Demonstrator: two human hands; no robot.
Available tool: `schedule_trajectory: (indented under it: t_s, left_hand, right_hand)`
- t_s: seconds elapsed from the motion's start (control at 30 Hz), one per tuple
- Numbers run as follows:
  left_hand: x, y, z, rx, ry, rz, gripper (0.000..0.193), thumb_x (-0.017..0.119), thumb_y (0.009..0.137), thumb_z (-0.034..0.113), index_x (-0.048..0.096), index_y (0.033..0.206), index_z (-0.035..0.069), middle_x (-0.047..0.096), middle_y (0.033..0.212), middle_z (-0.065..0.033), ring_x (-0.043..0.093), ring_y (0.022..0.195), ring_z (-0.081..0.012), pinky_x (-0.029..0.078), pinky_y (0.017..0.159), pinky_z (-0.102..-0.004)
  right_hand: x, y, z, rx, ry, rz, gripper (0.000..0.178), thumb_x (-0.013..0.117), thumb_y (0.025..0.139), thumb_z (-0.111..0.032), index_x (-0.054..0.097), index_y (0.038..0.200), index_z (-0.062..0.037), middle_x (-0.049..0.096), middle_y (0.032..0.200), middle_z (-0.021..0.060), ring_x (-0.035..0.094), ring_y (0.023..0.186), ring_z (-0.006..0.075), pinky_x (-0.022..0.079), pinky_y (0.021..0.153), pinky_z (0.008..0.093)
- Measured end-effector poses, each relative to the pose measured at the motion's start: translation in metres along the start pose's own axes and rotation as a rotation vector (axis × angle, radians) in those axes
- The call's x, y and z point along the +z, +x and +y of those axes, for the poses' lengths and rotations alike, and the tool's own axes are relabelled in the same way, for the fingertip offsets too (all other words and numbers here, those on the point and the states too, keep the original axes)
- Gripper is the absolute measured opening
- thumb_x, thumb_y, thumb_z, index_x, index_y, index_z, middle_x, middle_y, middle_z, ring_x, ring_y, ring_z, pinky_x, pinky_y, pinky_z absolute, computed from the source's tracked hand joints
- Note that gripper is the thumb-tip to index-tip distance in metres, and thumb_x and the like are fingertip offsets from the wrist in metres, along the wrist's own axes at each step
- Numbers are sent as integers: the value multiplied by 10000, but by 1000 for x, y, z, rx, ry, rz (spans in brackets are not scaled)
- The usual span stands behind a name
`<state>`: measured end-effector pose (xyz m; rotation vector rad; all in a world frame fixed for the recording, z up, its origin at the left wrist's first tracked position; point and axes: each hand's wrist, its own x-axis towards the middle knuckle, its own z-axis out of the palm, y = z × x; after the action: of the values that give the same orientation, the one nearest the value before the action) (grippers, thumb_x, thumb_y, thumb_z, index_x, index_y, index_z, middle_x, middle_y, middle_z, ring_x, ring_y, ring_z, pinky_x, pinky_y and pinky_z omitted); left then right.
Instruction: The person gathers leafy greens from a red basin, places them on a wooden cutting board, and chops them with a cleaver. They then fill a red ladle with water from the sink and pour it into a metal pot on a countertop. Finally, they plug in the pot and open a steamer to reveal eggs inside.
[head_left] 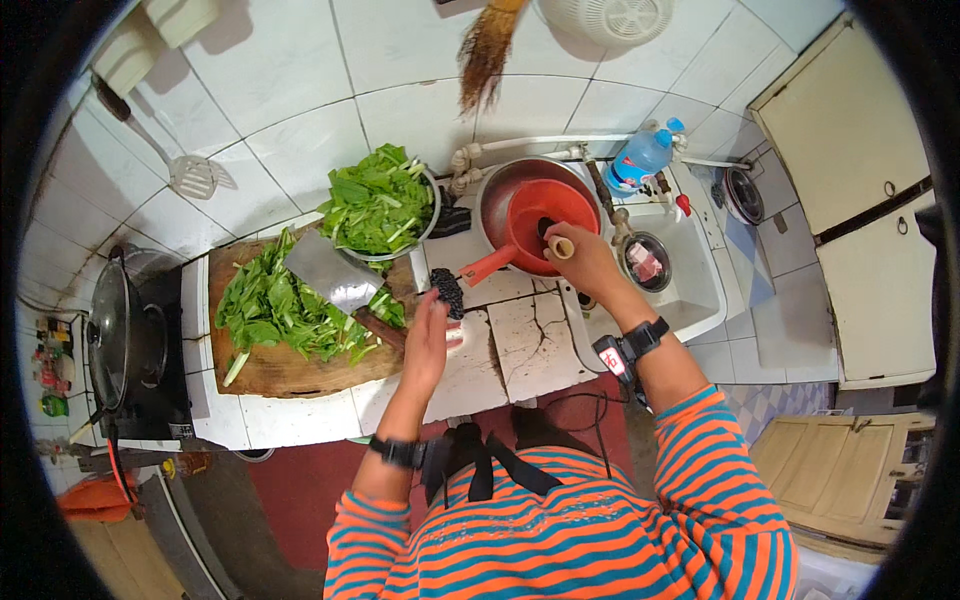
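My left hand (428, 338) hovers by the counter's middle with fingers stretched out. Its fingertips are beside a black crumpled, pad-like thing (447, 292); I cannot tell whether they touch it. My right hand (588, 268) is closed on a small object with a round pale-brown end (562, 247), at the rim of a red plastic dipper (530, 258). The dipper sits in a metal basin (490, 200), its handle pointing toward the left hand. Left of that hand, a cleaver (335, 273) lies over cut leafy greens (270, 305) on a wooden chopping board (290, 378).
More greens fill a bowl (436, 215) behind the board. The white sink (700, 290) at right holds a small metal bowl (664, 280) with raw meat; a blue-capped bottle (640, 162) stands behind. A lidded black pot (110, 335) is on the stove at left.
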<state>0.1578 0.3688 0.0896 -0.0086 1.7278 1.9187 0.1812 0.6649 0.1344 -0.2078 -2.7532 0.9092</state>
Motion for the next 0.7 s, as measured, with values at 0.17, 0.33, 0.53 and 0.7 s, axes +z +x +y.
schedule_trajectory:
  t_s: [0.17,0.33,0.53,0.7]
  left_hand:
    - [49,63,20,-324,-304,-52,483,516,1021,323,445,1377,5,651,1120,-174,689,865,-259,596,711,-329]
    - [76,86,11,-486,-123,-172,268,580,963,197,599,1153,8,677,848,-96,644,624,-122,523,469,-228]
    - [94,34,17,-244,-3,-1,326,597,994,196,570,1260,10,654,866,-49,591,650,-96,474,550,-208]
    - [82,-49,30,-119,-32,146,380,570,1001,188,532,1339,18,645,915,-48,585,683,-100,457,594,-220]
  right_hand:
    - [-36,-34,9,470,1035,-324,293,633,947,-202,617,1222,-100,712,1016,108,707,784,176,548,689,262]
    - [-41,-62,24,712,1618,-305,296,601,931,-165,606,1207,-57,669,1060,147,666,940,207,549,711,291]
    - [-77,-94,27,445,1299,-330,317,619,885,-96,604,1201,-70,619,1036,78,579,720,108,483,651,238]
    - [-131,-118,23,220,1261,-226,721,594,889,-73,281,1539,-90,593,1162,167,572,690,111,486,630,244]
